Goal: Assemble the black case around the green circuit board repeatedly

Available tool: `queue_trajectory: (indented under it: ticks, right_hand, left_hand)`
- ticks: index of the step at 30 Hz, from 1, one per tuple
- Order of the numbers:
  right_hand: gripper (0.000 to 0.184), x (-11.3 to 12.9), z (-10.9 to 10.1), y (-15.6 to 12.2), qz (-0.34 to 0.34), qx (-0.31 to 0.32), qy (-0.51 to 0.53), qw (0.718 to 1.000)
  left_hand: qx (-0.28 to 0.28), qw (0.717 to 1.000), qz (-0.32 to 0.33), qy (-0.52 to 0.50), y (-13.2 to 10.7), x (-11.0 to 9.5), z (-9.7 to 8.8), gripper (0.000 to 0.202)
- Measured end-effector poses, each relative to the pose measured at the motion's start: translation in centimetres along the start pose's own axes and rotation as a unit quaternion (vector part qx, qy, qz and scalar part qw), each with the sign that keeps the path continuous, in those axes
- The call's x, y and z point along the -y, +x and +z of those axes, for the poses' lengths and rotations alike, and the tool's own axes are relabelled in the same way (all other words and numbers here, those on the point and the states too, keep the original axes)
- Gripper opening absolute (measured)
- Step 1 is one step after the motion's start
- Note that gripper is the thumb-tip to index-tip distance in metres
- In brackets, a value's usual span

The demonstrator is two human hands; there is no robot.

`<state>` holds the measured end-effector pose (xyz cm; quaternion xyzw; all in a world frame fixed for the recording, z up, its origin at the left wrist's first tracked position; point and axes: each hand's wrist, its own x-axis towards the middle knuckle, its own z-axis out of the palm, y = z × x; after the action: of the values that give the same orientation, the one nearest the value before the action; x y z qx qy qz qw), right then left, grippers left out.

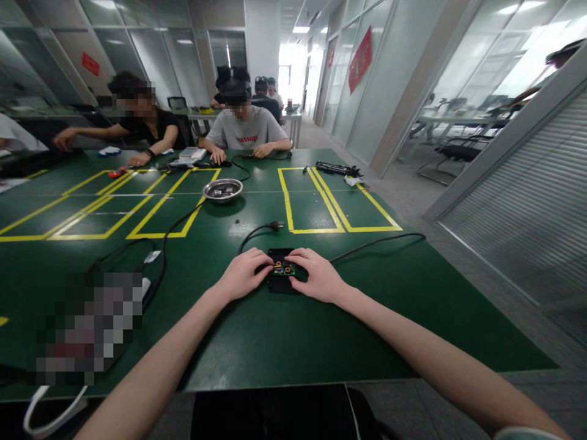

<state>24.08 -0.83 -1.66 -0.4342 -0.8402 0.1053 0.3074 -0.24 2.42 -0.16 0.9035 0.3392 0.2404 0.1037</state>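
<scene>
A small green circuit board (283, 270) with copper coils lies over an open black plastic case (280, 287) in front of me. My left hand (245, 273) comes in from the left, its fingers pinched together at the board's left end. On the other side, my right hand (317, 276) has thumb and fingers around the right end. My fingertips partly cover both ends, so I cannot tell whether the board is seated in the case. A black cord with a plug (276, 225) lies just beyond the hands, and another black cable (376, 243) runs off to the right.
A metal bowl (223, 190) with small metal parts stands farther back. Yellow tape outlines (316, 231) mark the green table (348, 342). At left lies a blurred-out object (92, 330) with cables. Across sit co-workers; a black tripod-like item (337, 168) lies at the far right.
</scene>
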Motion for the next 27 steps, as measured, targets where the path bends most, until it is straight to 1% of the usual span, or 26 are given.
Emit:
queue_trajectory:
  ticks: [4,8,13,14,16,19,21,22,23,25,27]
  right_hand:
    - [0.043,-0.3,-0.2,0.1,0.009,-0.017,0.000,1.000]
    - [0.034,-0.7,-1.2,0.3,0.018,-0.009,0.005,1.000]
    - [0.008,-2.4,-2.5,0.6,0.037,0.044,-0.005,0.998]
    - [0.007,-2.8,-2.7,0.6,0.037,0.054,-0.005,0.998]
    - [0.014,-3.3,-3.0,0.7,0.029,0.060,0.003,0.998]
    - [0.020,-3.1,-3.5,0.6,-0.001,0.022,0.019,1.000]
    - [0.023,-2.6,-4.0,0.4,-0.041,-0.022,0.018,0.999]
    - [0.023,-2.3,-4.2,0.3,-0.065,-0.043,0.015,0.997]
    - [0.023,-2.0,-4.4,0.2,-0.091,-0.062,0.012,0.994]
    - [0.022,-1.5,-4.7,-0.1,-0.134,-0.077,0.009,0.988]
    - [0.021,-1.3,-4.8,-0.3,-0.160,-0.054,0.006,0.986]
  left_hand:
    - [0.000,0.999,0.000,0.040,0.2,-0.1,0.2,0.016]
    - [0.010,0.999,-0.014,0.050,0.2,0.1,0.2,0.019]
    - [0.012,0.999,-0.049,0.012,0.0,0.8,-0.1,0.021]
    - [0.013,0.998,-0.055,-0.004,0.0,0.9,-0.2,0.021]
    - [0.014,0.997,-0.064,-0.050,0.0,1.0,-0.4,0.021]
    - [-0.003,0.987,-0.087,-0.135,0.2,0.7,-1.0,0.022]
    - [-0.023,0.976,-0.112,-0.184,0.3,0.2,-1.7,0.023]
    - [-0.024,0.970,-0.125,-0.209,0.3,0.0,-2.0,0.023]
    - [-0.012,0.962,-0.140,-0.234,0.3,-0.2,-2.3,0.024]
    - [0.040,0.945,-0.167,-0.277,0.2,-0.5,-2.8,0.026]
    - [0.085,0.930,-0.185,-0.305,0.0,-0.6,-3.0,0.028]
